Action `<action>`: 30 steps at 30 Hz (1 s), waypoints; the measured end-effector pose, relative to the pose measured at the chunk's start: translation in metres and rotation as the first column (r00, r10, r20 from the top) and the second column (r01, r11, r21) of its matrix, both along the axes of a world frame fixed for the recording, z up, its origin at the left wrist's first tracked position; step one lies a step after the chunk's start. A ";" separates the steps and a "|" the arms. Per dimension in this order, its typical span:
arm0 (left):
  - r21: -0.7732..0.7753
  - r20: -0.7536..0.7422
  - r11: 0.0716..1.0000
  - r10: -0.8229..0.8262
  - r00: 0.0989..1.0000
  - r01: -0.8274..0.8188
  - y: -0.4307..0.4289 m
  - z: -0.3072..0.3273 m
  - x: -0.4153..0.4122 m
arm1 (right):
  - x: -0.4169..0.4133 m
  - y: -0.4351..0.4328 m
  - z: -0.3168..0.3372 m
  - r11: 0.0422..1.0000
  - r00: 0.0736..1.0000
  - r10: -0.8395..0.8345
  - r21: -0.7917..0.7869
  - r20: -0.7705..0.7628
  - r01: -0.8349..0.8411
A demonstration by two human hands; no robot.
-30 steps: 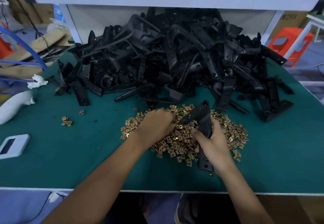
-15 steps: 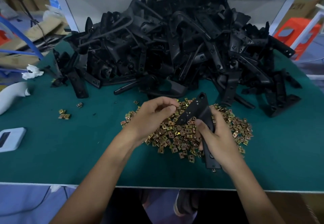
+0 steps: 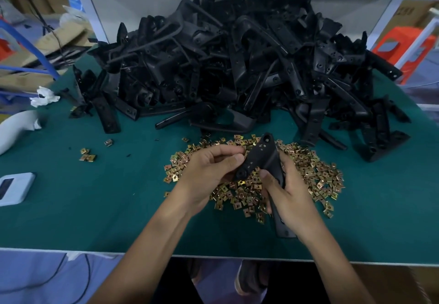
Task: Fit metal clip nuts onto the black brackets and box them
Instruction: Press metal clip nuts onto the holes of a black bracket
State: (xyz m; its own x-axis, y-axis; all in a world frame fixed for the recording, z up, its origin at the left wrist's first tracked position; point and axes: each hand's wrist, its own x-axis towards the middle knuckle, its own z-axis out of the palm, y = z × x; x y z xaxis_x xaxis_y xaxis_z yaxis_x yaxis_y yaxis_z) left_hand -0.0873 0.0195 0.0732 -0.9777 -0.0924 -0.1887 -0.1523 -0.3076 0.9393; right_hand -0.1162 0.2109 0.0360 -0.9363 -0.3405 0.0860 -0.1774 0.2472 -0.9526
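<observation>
Fingers (image 3: 225,151) of left hand (image 3: 207,175), right hand (image 3: 291,199) grip black bracket (image 3: 260,157) (over clip nuts (image 3: 316,175))

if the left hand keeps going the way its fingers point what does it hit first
The black bracket gripped by the right hand. The left hand points its fingertips to the right, at the bracket's near edge, and seems to be touching it or nearly so, though depth is unclear.

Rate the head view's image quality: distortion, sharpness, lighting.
Head view: wide-angle stretch splays the shelf posts outward; focus is soft throughout; the bracket pile merges into near-uniform black; the clip nuts glint faintly; the held bracket is readable.
</observation>
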 end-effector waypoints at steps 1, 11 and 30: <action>0.011 0.005 1.000 -0.003 1.000 0.003 0.000 -0.001 0.001 | 0.000 0.000 -0.001 1.000 1.000 0.000 0.005 -0.009 0.000; -0.011 -0.073 1.000 0.011 0.997 -0.012 0.004 0.004 0.016 | 0.009 -0.001 -0.003 0.999 0.998 -0.027 -0.020 -0.065 0.026; -0.159 -0.122 0.987 0.009 0.992 -0.028 -0.010 0.020 0.016 | 0.016 0.001 0.016 0.996 1.000 0.012 -0.094 -0.005 -0.012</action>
State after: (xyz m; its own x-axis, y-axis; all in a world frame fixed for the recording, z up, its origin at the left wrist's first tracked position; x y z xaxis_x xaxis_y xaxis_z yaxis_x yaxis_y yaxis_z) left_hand -0.0716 0.0098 0.0932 -0.9902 -0.1300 -0.0507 -0.0304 -0.1532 0.9877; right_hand -0.1000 0.2115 0.0524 -0.9317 -0.3422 0.1220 -0.1838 0.1545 -0.9707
